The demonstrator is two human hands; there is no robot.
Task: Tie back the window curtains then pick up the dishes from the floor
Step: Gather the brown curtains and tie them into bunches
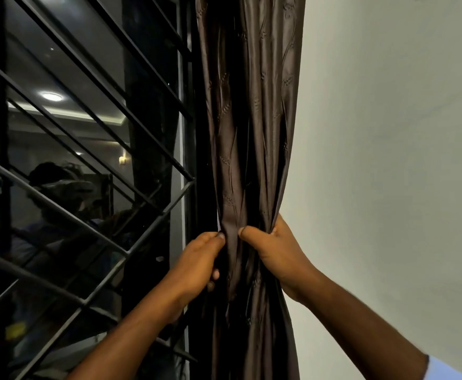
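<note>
Brown satin curtain (247,138): gathered into one bunch at 12 o'clock, hanging between the barred window (81,149) at 9 o'clock and the pale wall (388,133) at 3 o'clock.
Left hand (197,263): grip curled around the bunch's window-side edge, thumb tip pressed into the folds.
Right hand (275,252): grip wrapped around the wall-side edge, thumb across the front, pinching cloth against hidden fingers.
Stage: likely gathering, tie-back not yet made.
Slip risk: smooth cloth, so folds likely to slide out at 6 o'clock if either grip loosens before a band goes round.
Strain risk: a hard downward tug could pull at the top fixing, which sits out of view.
Uneven bunch: outer pleats near 1 o'clock lie loose, liable to spill once one hand lets go.
Tie-back: none visible; hook, cord or band impossible to find here.
Dishes: not in view; floor cut off below 6 o'clock.
Fingers: mostly buried in cloth on both sides.
Glass: dark, showing only dim reflections of ceiling lights and a figure, hard to read.
</note>
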